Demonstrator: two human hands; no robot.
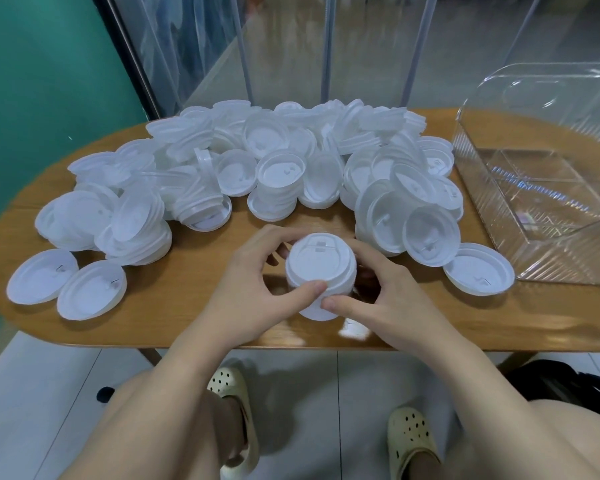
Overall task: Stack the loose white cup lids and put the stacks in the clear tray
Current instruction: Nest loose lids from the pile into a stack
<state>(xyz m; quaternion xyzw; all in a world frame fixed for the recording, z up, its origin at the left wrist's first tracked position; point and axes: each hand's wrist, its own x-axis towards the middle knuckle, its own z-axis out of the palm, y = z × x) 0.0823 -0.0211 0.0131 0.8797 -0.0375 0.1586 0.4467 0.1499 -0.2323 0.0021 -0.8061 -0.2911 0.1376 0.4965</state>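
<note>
Gripping a short lid stack (321, 271) above the table's (187, 317) near edge, both your left hand (253, 289) and right hand (378, 299) curl round it; light, probably slippery plastic, so hold its rims.

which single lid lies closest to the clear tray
The lone lid lying flat by the clear tray's near-left corner; the two other singles lie at the table's far left.
</note>
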